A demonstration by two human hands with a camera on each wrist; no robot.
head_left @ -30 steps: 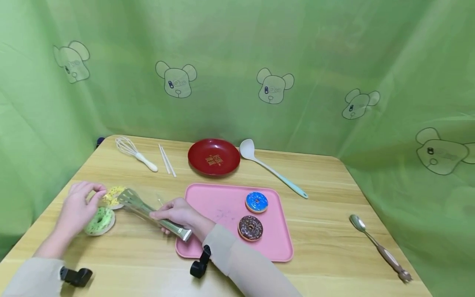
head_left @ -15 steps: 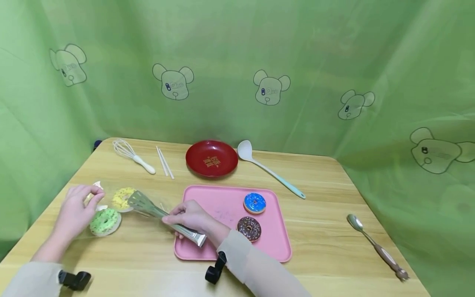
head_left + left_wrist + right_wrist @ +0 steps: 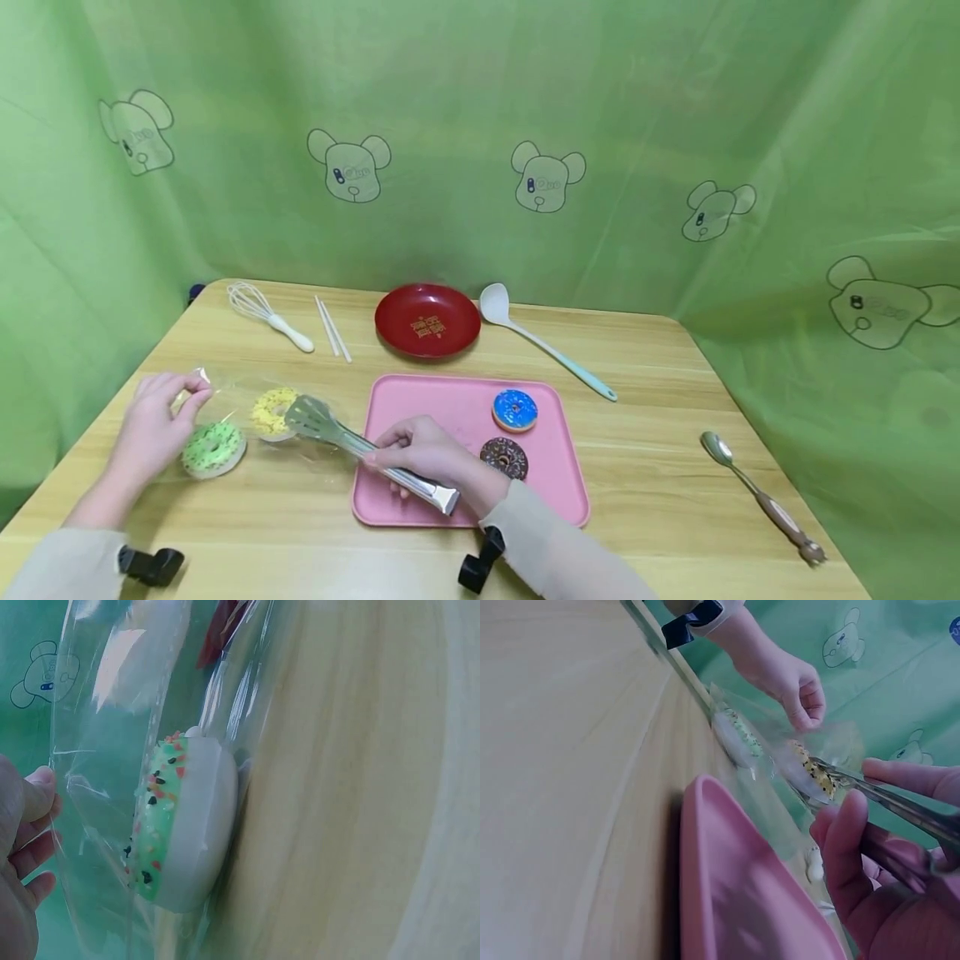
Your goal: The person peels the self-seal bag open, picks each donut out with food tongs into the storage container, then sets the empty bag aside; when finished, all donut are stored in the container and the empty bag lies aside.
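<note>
My right hand (image 3: 423, 454) grips metal tongs (image 3: 352, 442) whose flat tips clamp a yellow sprinkled donut (image 3: 272, 410) at the mouth of a clear plastic bag (image 3: 232, 392). My left hand (image 3: 153, 421) pinches the bag's far edge. A green sprinkled donut (image 3: 213, 447) lies inside the bag on the table, and the left wrist view shows this green donut (image 3: 180, 825) through the clear bag film (image 3: 105, 787). In the right wrist view the tongs (image 3: 900, 806) pinch the yellow donut (image 3: 810, 771), with the green donut (image 3: 739, 735) beyond it.
A pink tray (image 3: 442, 408) holds a blue donut (image 3: 515, 409) and a chocolate donut (image 3: 504, 457). Behind it stand a red plate (image 3: 427, 320), a whisk (image 3: 270, 313), chopsticks (image 3: 333, 328) and a white ladle (image 3: 543, 346). A spoon (image 3: 757, 493) lies at the right.
The tongs have pulled the yellow donut rightward, away from the green one and toward the pink tray. My right hand moved right with them; the left hand kept its pinch on the bag.
</note>
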